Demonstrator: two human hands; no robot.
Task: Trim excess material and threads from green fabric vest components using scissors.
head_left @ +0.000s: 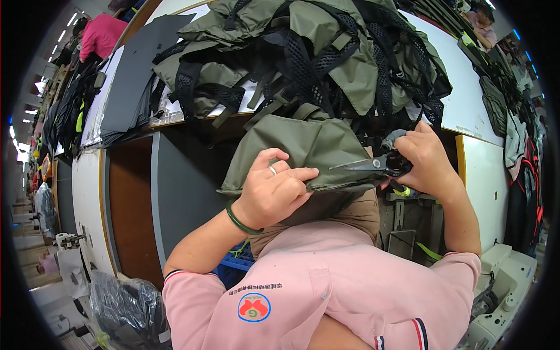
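Observation:
Across my lap hangs an olive-green fabric piece (297, 140), its lower edge running between my two hands. My left hand (271, 195) pinches that edge between thumb and fingers, the index finger lying along the cloth. A ring and a dark green bangle show on this hand and wrist. In my right hand (429, 157) is a pair of scissors (379, 164), with black handles and the pointed blades aimed left over the fabric. The right fingers wrap round the handles, and some cloth is bunched beside them. Whether the blades touch the fabric, I cannot tell.
A heap of olive-green and black mesh-strapped bags (326, 52) covers the table ahead. Flat dark grey sheets (131, 76) lie at its left. A pale sewing machine (504, 291) stands at lower right, a blue crate (236, 259) below. Another person (102, 36) is at far left.

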